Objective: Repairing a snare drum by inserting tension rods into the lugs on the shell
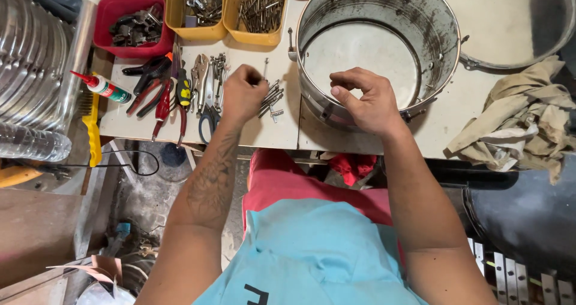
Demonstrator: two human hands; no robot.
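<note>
Metal drum shell (384, 17) stands on the workbench (270, 131). Right hand (366, 101) rests on the shell's near rim, fingers curled together. Left hand (243, 92), left of the shell, fingers pinched on loose screws (271, 98). Pliers (162, 95) lie further left.
</note>
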